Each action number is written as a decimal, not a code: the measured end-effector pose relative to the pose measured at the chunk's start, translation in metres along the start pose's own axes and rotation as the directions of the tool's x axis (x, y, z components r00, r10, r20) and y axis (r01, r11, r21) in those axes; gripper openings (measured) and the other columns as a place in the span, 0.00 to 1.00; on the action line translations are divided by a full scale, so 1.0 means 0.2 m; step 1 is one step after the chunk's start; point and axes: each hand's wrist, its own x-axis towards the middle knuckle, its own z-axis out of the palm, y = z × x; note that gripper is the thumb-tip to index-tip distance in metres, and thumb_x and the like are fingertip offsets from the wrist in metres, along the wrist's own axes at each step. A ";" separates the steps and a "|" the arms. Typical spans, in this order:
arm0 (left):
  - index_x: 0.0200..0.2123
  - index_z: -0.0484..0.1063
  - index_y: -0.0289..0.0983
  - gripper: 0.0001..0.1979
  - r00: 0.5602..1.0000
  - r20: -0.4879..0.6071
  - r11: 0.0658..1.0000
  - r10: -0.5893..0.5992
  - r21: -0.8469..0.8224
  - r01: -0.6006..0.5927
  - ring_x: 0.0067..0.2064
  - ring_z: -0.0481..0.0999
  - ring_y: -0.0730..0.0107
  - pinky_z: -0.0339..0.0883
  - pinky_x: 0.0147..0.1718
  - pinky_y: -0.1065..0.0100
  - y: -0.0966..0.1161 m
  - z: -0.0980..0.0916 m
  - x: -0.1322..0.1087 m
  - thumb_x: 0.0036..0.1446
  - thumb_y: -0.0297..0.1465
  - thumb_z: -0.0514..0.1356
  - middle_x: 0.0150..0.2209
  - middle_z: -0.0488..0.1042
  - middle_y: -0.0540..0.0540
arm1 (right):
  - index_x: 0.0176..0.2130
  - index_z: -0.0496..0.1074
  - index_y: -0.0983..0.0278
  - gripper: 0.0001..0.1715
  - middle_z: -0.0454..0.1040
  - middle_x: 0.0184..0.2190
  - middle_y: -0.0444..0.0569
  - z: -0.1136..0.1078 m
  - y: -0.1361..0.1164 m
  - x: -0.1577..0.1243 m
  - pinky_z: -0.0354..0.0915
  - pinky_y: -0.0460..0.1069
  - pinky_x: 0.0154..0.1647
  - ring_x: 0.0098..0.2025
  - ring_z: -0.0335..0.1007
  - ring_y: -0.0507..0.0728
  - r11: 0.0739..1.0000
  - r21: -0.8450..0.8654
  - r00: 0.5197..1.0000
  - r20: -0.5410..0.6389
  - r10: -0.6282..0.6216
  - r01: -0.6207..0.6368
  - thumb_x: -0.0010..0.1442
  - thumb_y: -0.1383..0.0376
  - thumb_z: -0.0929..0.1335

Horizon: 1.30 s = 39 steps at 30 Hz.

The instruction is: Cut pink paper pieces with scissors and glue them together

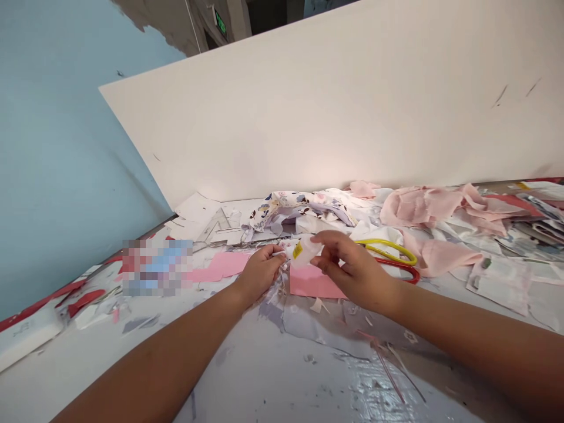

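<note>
R hand point(358, 271) on plastic bottle point(305, 251), L hand point(259, 273) beside.

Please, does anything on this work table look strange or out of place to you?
Yes. A pixelated patch hides whatever lies on the table, left of the left hand, so it cannot be identified. Paper and fabric scraps also lie scattered around.

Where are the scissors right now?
In the head view, the scissors with yellow and red handles lie just to the right of the right hand, beside the pink fabric.
</note>
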 end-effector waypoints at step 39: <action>0.32 0.64 0.40 0.10 0.999 0.038 1.000 -0.007 -0.009 0.008 0.10 0.46 0.83 0.40 0.09 0.77 -0.01 -0.02 0.00 0.50 0.39 0.53 0.13 0.56 0.58 | 0.44 0.55 0.60 0.17 0.59 0.21 0.39 0.11 0.13 -0.07 0.56 0.47 0.24 0.22 0.58 0.51 0.969 0.126 0.962 -0.145 0.230 -0.213 0.54 0.59 0.62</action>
